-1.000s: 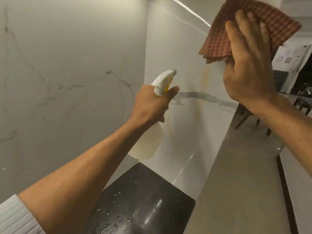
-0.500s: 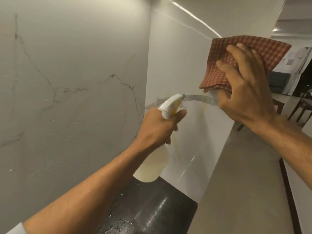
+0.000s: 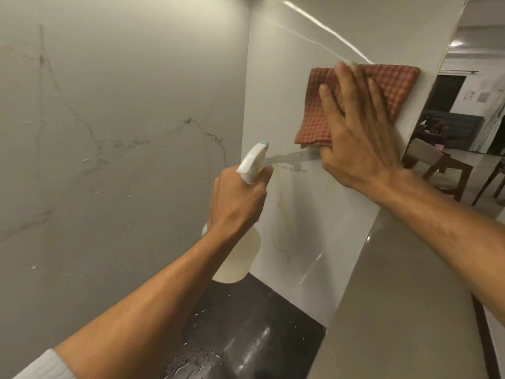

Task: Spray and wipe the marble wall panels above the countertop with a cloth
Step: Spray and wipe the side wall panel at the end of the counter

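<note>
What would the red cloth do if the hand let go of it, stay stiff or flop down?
It would probably flop. The cloth looks soft and folded in layers, with a waffle weave, and its lower edge already sags under the right hand pressing it flat to the marble wall panel. It likely weighs little, so it would slide or drop toward the countertop.

The single head-worn camera looks forward and slightly down, close to the corner of white veined marble wall panels point(image 3: 300, 214).
</note>
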